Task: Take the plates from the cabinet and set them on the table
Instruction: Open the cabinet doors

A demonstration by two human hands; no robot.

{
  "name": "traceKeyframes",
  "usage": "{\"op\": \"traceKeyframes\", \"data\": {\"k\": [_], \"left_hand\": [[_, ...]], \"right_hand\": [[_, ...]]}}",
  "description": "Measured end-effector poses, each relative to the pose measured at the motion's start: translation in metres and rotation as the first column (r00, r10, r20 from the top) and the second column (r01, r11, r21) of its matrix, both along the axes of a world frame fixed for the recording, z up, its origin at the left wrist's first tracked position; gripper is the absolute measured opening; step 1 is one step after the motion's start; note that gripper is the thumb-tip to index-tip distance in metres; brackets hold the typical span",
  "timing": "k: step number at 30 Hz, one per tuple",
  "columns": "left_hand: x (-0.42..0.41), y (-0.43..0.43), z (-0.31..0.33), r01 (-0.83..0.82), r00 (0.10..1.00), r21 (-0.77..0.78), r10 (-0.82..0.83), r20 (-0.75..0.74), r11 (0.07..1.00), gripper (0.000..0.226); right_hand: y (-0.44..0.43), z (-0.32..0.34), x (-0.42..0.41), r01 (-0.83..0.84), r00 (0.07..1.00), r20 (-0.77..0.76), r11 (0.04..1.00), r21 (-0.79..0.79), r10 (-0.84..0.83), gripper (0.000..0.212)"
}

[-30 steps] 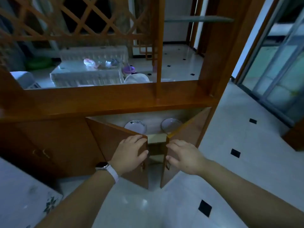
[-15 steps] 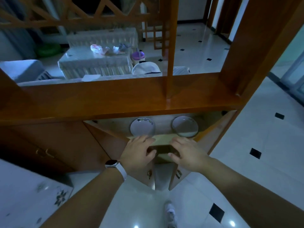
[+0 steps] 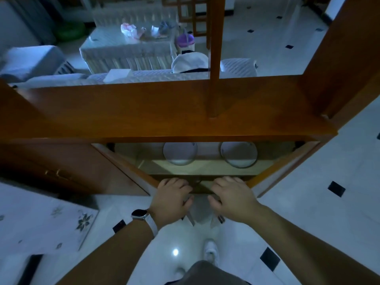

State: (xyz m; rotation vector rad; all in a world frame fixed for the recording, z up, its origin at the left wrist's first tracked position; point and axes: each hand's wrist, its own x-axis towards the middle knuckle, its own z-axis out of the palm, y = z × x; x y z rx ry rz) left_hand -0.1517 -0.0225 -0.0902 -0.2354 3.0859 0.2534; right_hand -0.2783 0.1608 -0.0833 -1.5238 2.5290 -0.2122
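Observation:
Two white plates stand on edge at the back of the open wooden cabinet: the left plate (image 3: 179,153) and the right plate (image 3: 238,154). My left hand (image 3: 172,199), with a watch on the wrist, grips the top edge of the left cabinet door (image 3: 127,169). My right hand (image 3: 231,199) grips the top edge of the right cabinet door (image 3: 283,165). Both doors are swung wide. The hands are in front of and below the plates, not touching them. The white table (image 3: 41,223) with a flower pattern shows at the lower left.
The cabinet's wooden top ledge (image 3: 164,112) juts out above the plates. A vertical wooden post (image 3: 214,58) rises from it. Beyond lie a sofa and a covered coffee table (image 3: 127,48). White tiled floor (image 3: 329,192) spreads to the right; my white shoe (image 3: 210,253) is below.
Both cabinet doors have swung wider open with my hands on their top edges. The view has tilted downward and come closer, and both plates now show more fully.

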Motion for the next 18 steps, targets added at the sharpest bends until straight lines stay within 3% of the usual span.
{"op": "traceKeyframes", "data": {"k": [7, 18], "left_hand": [[0.008, 0.002, -0.008, 0.024, 0.996, -0.032, -0.027, -0.085, 0.999, 0.020], [0.049, -0.004, 0.002, 0.088, 0.996, -0.025, -0.088, 0.009, 0.996, 0.026]], "right_hand": [[0.011, -0.002, 0.007, -0.011, 1.000, -0.013, 1.000, 0.022, 0.011, 0.043], [0.030, 0.004, 0.037, 0.105, 0.994, -0.035, 0.979, 0.174, -0.100, 0.057]]}}
